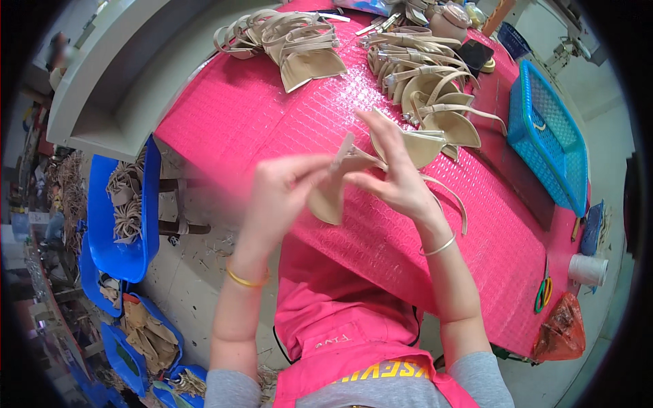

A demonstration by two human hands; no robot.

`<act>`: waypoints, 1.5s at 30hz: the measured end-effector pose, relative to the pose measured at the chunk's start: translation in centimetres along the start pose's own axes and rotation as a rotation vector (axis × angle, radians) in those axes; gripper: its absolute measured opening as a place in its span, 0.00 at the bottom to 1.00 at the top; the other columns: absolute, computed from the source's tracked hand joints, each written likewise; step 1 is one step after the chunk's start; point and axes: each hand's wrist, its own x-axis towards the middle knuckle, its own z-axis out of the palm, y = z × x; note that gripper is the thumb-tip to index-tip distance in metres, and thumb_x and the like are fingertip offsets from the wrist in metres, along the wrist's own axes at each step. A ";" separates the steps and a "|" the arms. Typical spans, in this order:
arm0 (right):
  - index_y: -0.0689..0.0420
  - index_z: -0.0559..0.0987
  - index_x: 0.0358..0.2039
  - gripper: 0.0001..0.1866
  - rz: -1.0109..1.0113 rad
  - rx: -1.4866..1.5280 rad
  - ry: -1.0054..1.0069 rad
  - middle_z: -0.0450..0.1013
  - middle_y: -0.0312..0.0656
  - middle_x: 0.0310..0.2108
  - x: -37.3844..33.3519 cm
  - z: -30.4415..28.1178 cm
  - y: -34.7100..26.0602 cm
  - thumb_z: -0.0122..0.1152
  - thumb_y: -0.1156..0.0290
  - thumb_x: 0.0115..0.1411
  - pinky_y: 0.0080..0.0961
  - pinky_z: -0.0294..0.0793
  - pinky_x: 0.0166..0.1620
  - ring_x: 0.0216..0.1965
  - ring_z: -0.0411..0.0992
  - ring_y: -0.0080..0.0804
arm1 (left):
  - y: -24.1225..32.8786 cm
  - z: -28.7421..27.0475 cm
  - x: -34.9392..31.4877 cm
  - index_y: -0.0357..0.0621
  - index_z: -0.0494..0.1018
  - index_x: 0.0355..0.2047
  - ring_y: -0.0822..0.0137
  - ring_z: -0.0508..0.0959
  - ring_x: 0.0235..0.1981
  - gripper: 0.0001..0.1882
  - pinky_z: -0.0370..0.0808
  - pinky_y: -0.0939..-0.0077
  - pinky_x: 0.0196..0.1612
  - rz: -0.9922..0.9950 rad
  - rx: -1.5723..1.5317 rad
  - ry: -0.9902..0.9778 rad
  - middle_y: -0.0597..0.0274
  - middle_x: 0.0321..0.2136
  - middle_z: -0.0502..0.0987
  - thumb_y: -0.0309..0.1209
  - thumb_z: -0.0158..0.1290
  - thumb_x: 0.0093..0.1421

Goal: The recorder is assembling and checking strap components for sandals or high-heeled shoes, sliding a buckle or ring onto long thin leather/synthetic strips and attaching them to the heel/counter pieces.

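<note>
My left hand (282, 194), slightly blurred, pinches a beige sandal upper (328, 204) with a curved heel part and a thin strap end sticking up. The piece hangs above the front part of the pink table. My right hand (398, 177) is just to the right, its thumb and fingers spread apart, the thumb close to the piece's strap. Behind the right hand lies another beige upper (423, 148) on the table. A loose beige strap (454, 197) curves out beside my right wrist.
The pink-covered table (258, 112) bears a left pile of beige uppers (309, 66) and a right pile with buckles (415, 68). A turquoise basket (549, 146), scissors (543, 294), white thread spool (588, 270) and red plastic bag (561, 330) lie rightward. Blue bins (151, 204) stand left.
</note>
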 end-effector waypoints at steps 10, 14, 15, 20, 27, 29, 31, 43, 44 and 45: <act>0.62 0.74 0.32 0.11 -0.075 -0.249 -0.032 0.69 0.51 0.26 7.9 3.9 6.9 0.57 0.71 0.48 0.32 0.67 0.34 0.31 0.69 0.47 | -2.7 3.1 5.4 0.38 0.74 0.31 0.68 0.74 0.26 0.08 0.68 0.75 0.26 0.532 0.795 0.336 0.54 0.27 0.74 0.22 0.51 0.49; 0.60 0.70 0.27 0.09 0.157 -0.352 -0.565 0.65 0.45 0.24 1.5 -5.1 1.1 0.59 0.74 0.45 0.33 0.65 0.33 0.29 0.65 0.41 | -4.3 3.8 0.5 0.34 0.73 0.27 0.72 0.71 0.15 0.09 0.65 0.78 0.17 -0.103 0.173 0.148 0.56 0.17 0.73 0.30 0.49 0.54; 0.60 0.70 0.27 0.09 0.156 -0.475 -0.603 0.65 0.42 0.23 -0.7 -6.8 0.6 0.59 0.75 0.45 0.31 0.65 0.33 0.28 0.65 0.38 | -3.6 4.6 0.3 0.33 0.72 0.26 0.73 0.70 0.11 0.13 0.64 0.79 0.14 -0.427 0.001 -0.031 0.57 0.14 0.73 0.33 0.48 0.56; 0.59 0.68 0.24 0.07 0.151 -0.557 -0.539 0.65 0.43 0.23 -4.0 -7.6 1.9 0.57 0.77 0.43 0.32 0.65 0.31 0.27 0.65 0.40 | -2.6 7.3 2.3 0.32 0.72 0.24 0.75 0.68 0.08 0.17 0.61 0.82 0.10 -0.725 -0.132 -0.328 0.59 0.12 0.73 0.37 0.47 0.57; 0.61 0.68 0.37 0.16 0.214 -0.362 -0.645 0.64 0.45 0.25 -6.5 -7.3 -2.9 0.49 0.82 0.44 0.31 0.70 0.24 0.21 0.68 0.41 | -5.3 9.5 1.3 0.31 0.74 0.28 0.74 0.74 0.18 0.09 0.68 0.81 0.21 -0.328 -0.264 0.170 0.57 0.18 0.75 0.27 0.50 0.53; 0.63 0.65 0.46 0.22 0.280 -0.322 -0.667 0.64 0.47 0.27 -7.5 -8.3 -4.2 0.47 0.83 0.46 0.32 0.70 0.25 0.23 0.69 0.42 | -5.8 8.7 0.9 0.30 0.73 0.35 0.77 0.73 0.28 0.10 0.69 0.80 0.31 -0.255 -0.217 0.333 0.57 0.24 0.77 0.24 0.49 0.54; 0.63 0.66 0.45 0.22 0.266 -0.293 -0.670 0.65 0.47 0.26 -8.9 -9.7 -5.2 0.47 0.83 0.47 0.32 0.69 0.25 0.22 0.69 0.42 | -5.7 7.1 0.9 0.32 0.71 0.38 0.78 0.72 0.28 0.11 0.69 0.82 0.30 -0.239 -0.279 0.400 0.61 0.25 0.76 0.23 0.47 0.55; 0.60 0.75 0.31 0.10 0.154 0.163 -0.285 0.71 0.43 0.27 -7.2 -11.4 -7.6 0.60 0.82 0.45 0.24 0.71 0.34 0.31 0.72 0.33 | -5.6 2.3 0.2 0.31 0.63 0.47 0.67 0.76 0.34 0.18 0.75 0.78 0.37 -0.303 -0.486 0.361 0.50 0.34 0.74 0.21 0.46 0.55; 0.60 0.75 0.31 0.10 0.154 0.162 -0.286 0.71 0.43 0.27 -6.7 -10.5 -7.3 0.60 0.82 0.45 0.24 0.71 0.34 0.31 0.72 0.33 | -5.2 2.2 0.0 0.31 0.65 0.45 0.67 0.76 0.34 0.16 0.75 0.78 0.37 -0.348 -0.467 0.341 0.50 0.34 0.74 0.22 0.46 0.55; 0.61 0.75 0.32 0.09 0.446 0.500 -0.301 0.71 0.42 0.27 -6.4 -9.4 -7.2 0.58 0.80 0.48 0.23 0.71 0.35 0.32 0.71 0.30 | -4.8 2.1 -0.2 0.31 0.65 0.45 0.67 0.76 0.34 0.16 0.75 0.78 0.37 -0.345 -0.466 0.339 0.50 0.34 0.74 0.22 0.46 0.55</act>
